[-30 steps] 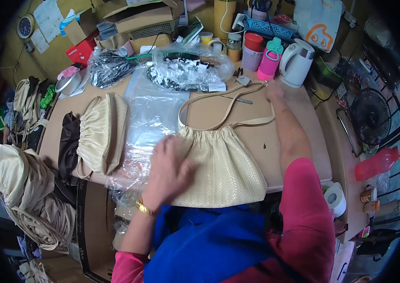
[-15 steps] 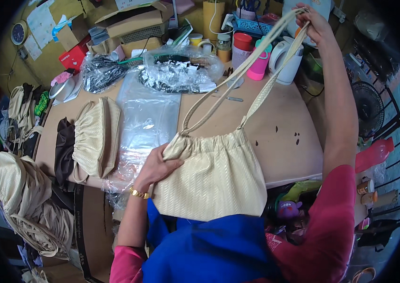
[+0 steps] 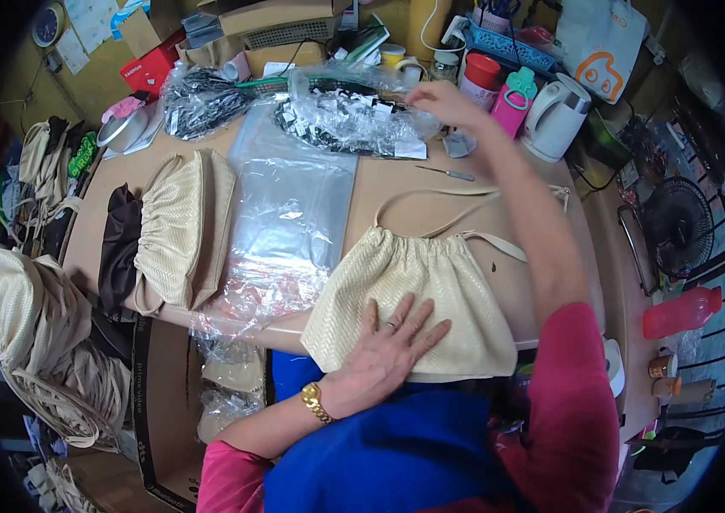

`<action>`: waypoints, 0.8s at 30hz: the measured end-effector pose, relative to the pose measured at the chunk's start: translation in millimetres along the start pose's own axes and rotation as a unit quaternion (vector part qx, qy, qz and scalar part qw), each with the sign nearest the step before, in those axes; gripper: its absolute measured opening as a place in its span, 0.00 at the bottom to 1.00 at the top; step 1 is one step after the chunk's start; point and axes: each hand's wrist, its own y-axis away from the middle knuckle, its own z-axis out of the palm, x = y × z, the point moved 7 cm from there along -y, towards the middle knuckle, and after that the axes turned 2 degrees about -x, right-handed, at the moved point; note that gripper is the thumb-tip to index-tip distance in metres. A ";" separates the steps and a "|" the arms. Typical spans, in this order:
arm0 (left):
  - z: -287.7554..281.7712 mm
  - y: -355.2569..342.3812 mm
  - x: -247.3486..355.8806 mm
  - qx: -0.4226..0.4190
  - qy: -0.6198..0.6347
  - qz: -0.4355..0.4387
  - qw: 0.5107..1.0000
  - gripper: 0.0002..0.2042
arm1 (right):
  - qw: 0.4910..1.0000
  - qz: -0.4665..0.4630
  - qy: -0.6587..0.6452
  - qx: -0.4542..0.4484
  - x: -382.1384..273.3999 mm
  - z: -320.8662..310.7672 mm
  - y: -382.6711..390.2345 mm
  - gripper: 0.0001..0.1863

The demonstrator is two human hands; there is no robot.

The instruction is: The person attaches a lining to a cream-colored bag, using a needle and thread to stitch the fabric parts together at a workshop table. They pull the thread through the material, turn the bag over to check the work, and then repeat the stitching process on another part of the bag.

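A cream woven-textured handbag (image 3: 414,282) with a gathered top lies on the table in front of me, partly over its near edge. My left hand (image 3: 392,342) rests flat on the bag's front with its fingers spread. The bag's long strap (image 3: 405,224) lies loose on the table beyond it, partly hidden under my right forearm. My right hand (image 3: 448,104) reaches to the far side, fingers loosely bent and apart, at the right end of a clear plastic bag (image 3: 354,120) of black items with white tags. I see nothing held in it.
Clear plastic sleeves (image 3: 294,197) lie left of the bag, then another cream bag (image 3: 178,231) and a dark brown cloth (image 3: 120,248). A thin tool (image 3: 446,173) lies near the tags. A white kettle (image 3: 556,118) and pink bottle (image 3: 513,103) stand at far right.
The bag, held up by its strap, has come down onto the table. My right hand let go of the strap and moved left to the tags; my left hand moved from its side onto its front.
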 end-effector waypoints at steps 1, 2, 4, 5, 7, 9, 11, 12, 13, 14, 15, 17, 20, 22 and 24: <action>5.9 -2.3 2.3 -0.009 0.009 -0.001 1.000 0.39 | 0.998 0.009 0.050 0.037 4.7 9.4 -18.1 0.16; 12.6 -2.9 3.3 -0.018 0.017 -0.006 1.000 0.39 | 0.993 0.057 0.084 0.057 15.4 24.7 -29.7 0.15; 28.8 -2.8 0.6 -0.005 0.003 -0.001 1.000 0.39 | 0.971 0.154 0.154 0.098 39.4 42.3 -43.4 0.14; 34.7 -0.6 -1.4 0.000 0.008 -0.003 1.000 0.40 | 0.975 0.137 0.154 0.077 42.4 56.7 -47.5 0.13; 43.0 -2.5 -7.4 0.001 0.008 -0.005 1.000 0.39 | 0.982 0.106 0.154 0.038 50.6 76.4 -51.2 0.11; 46.9 -3.3 -9.2 0.010 0.003 -0.006 1.000 0.39 | 0.980 0.129 0.150 0.002 54.2 85.6 -58.4 0.12; 48.2 -3.4 -10.3 0.012 0.003 -0.008 1.000 0.39 | 0.980 0.142 0.142 -0.008 53.8 86.4 -64.7 0.11; 46.6 -4.4 -11.4 0.010 0.006 -0.010 1.000 0.39 | 0.980 0.143 0.137 -0.001 51.6 84.5 -67.2 0.11; 46.6 -4.3 -11.4 0.007 0.009 -0.013 1.000 0.39 | 0.981 0.144 0.131 0.006 48.8 84.8 -69.0 0.10; 46.2 -5.4 -10.5 0.010 0.007 -0.012 1.000 0.40 | 0.985 0.170 0.040 0.002 56.2 83.9 -70.2 0.10; 46.2 -6.2 -9.6 0.012 0.004 -0.009 1.000 0.40 | 0.979 0.196 -0.051 0.000 66.7 85.7 -70.6 0.09; 46.6 -7.7 -7.8 0.016 0.001 -0.001 1.000 0.41 | 0.987 0.126 -0.078 0.055 72.7 87.3 -69.1 0.08; 45.9 -7.0 -7.9 0.012 -0.001 0.001 1.000 0.43 | 0.990 -0.014 0.029 0.135 45.7 99.0 -62.2 0.08; 45.0 -3.6 -11.5 -0.001 0.004 -0.015 1.000 0.44 | 0.993 0.088 -0.014 0.075 26.1 109.1 -70.9 0.09; 42.7 -4.1 -9.4 0.004 -0.002 -0.006 1.000 0.46 | 0.986 0.130 -0.010 0.104 27.0 95.0 -72.1 0.09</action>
